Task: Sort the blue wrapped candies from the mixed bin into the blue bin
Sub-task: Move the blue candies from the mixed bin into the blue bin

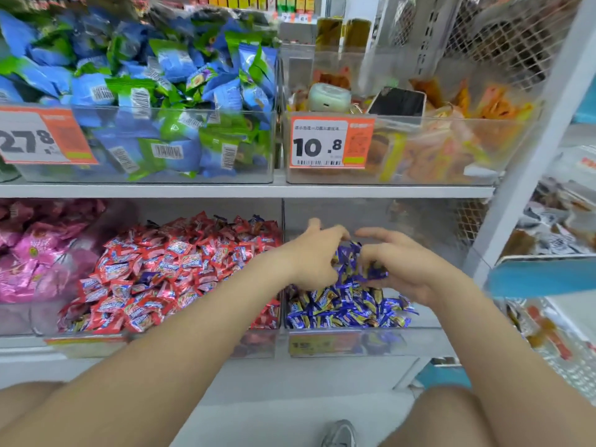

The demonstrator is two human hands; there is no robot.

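Over the blue bin (425, 342) on the lower shelf (19, 349), a person's left grip (314, 256) and right grip (398, 267) both clutch one bunch of blue wrapped candies (347, 254) between them.

Upper shelf board (245, 190), white, runs above the fingers (374, 234); lower board (19, 353) below them. White upright post (522, 156) to their right; wire mesh panel (503, 43) up beyond it. Pale floor (274, 411) underneath. Light bright, even.
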